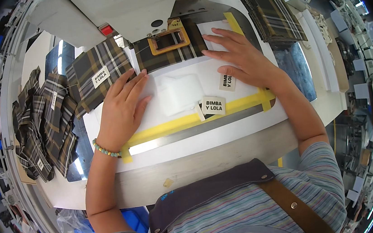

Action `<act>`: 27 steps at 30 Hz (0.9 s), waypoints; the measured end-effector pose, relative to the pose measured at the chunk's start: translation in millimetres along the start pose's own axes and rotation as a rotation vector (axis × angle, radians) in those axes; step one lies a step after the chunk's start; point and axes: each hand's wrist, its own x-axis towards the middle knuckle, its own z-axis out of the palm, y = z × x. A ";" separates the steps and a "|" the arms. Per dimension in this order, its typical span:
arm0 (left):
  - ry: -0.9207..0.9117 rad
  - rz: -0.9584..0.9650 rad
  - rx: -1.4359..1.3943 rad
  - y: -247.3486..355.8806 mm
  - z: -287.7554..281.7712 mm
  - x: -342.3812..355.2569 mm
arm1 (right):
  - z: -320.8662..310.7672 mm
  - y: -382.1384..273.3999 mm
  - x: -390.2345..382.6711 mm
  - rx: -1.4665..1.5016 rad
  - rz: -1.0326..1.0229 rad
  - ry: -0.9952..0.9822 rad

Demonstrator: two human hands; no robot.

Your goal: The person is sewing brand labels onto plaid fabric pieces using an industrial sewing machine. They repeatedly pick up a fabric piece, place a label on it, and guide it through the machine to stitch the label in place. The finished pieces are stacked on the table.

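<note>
A dark plaid fabric piece (144, 56) lies on the white work plate, its middle under the orange clamp frame (169, 42) of a sewing machine (111, 10). My left hand (122, 107) rests with fingers stretched out, its tips at the near left corner of that piece and beside a second plaid piece (85, 84) with a cream label on it. At the right edge of the clamped piece lie the fingertips of my right hand (246, 62), which is spread. Another cream label is partly hidden below the right palm. Nearer to me lies a loose cream label (213, 106) with another one under it.
Tangled labelled plaid pieces (44, 127) heap up on the left. At the back right stands a neat stack of plaid pieces (273, 16). Yellow tape (169, 126) edges the plate. A blue bin (133, 220) sits below the table.
</note>
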 end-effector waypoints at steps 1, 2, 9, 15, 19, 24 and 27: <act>-0.007 -0.002 0.001 1.0 -0.8 -1.2 | -1.1 1.1 -0.2 0.013 -0.007 0.002; -0.015 -0.003 0.002 1.3 -1.1 -1.4 | -2.0 2.1 -0.2 0.026 -0.013 0.005; 0.004 -0.010 -0.092 -0.6 -1.4 2.1 | -0.9 6.4 -1.2 0.066 -0.003 -0.022; 0.046 -0.029 -0.088 4.8 -1.0 4.9 | 0.8 7.0 -0.4 0.046 -0.010 0.012; -0.017 -0.055 -0.057 1.0 -0.3 0.0 | 1.7 9.7 0.1 0.069 -0.027 0.015; -0.010 -0.026 -0.038 -0.8 1.4 -0.6 | 2.7 10.0 -1.2 0.062 -0.039 0.028; -0.015 -0.010 0.001 -2.3 0.8 -1.0 | 2.3 9.0 -0.1 0.109 -0.041 0.036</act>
